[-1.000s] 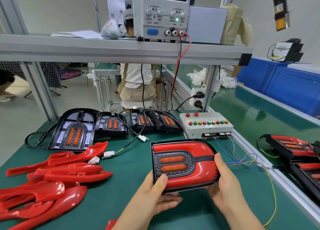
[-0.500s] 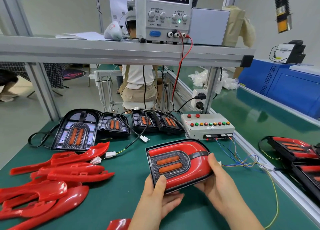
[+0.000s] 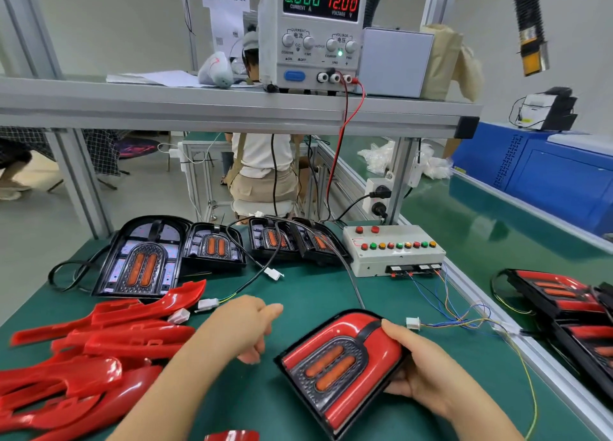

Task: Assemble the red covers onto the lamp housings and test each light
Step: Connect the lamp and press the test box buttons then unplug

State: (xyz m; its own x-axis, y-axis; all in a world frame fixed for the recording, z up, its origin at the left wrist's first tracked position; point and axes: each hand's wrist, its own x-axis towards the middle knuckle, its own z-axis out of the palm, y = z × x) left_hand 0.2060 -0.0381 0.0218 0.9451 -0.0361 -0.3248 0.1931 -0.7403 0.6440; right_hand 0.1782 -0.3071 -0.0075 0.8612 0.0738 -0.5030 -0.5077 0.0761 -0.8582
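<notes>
A lamp housing with its red cover fitted (image 3: 341, 364) lies tilted on the green mat, and my right hand (image 3: 421, 371) grips its right edge. My left hand (image 3: 242, 331) hovers to the lamp's left with loosely curled fingers and holds nothing. A pile of loose red covers (image 3: 93, 357) lies at the left. Several bare black housings (image 3: 146, 261) with orange lenses stand in a row at the back. A white connector on coloured wires (image 3: 413, 323) lies just right of the held lamp. The lamp's black cable runs back from its top.
A white test box with coloured buttons (image 3: 394, 248) sits behind the lamp. A power supply reading 12.00 V (image 3: 311, 32) stands on the shelf above. Finished red lamps (image 3: 570, 314) lie across the aluminium rail at the right. Another person sits beyond the bench.
My left hand has let go of the lamp and moved left and up. The lamp has turned clockwise and shifted toward the right, held now only by my right hand.
</notes>
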